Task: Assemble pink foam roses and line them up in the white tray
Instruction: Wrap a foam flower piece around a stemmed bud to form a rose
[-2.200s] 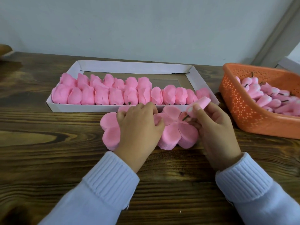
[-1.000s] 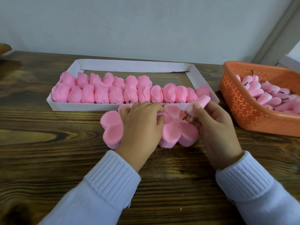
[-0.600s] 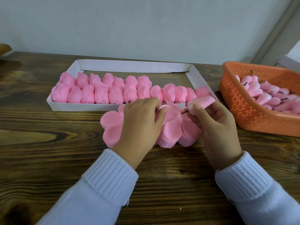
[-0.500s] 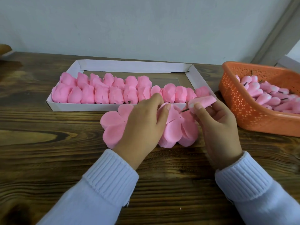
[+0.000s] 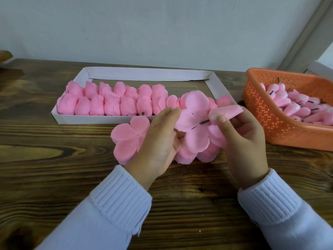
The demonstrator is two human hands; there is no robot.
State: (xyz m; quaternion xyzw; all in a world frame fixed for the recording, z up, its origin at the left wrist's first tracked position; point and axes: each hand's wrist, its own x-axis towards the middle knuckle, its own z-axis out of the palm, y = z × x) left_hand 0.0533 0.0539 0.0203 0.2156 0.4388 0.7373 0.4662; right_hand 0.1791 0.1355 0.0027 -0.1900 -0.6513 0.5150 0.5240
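Observation:
My left hand (image 5: 158, 139) pinches a flat pink foam petal piece (image 5: 193, 112) and holds it tilted up off the table. My right hand (image 5: 241, 139) grips a rolled pink rosebud (image 5: 225, 111) whose dark stem points at the centre of that petal piece. More flat petal pieces (image 5: 126, 139) lie on the table under and beside my hands. The white tray (image 5: 147, 73) behind them holds several finished pink roses (image 5: 111, 101) lined up along its near side.
An orange perforated basket (image 5: 266, 112) at the right holds several pink buds (image 5: 299, 105) with dark stems. The dark wooden table (image 5: 54, 168) runs to a pale wall at the back. My white knit sleeves fill the lower frame.
My left hand has peeled one petal piece off the pile and lifted it upright. The bud's stem in my right hand now meets the piece's centre.

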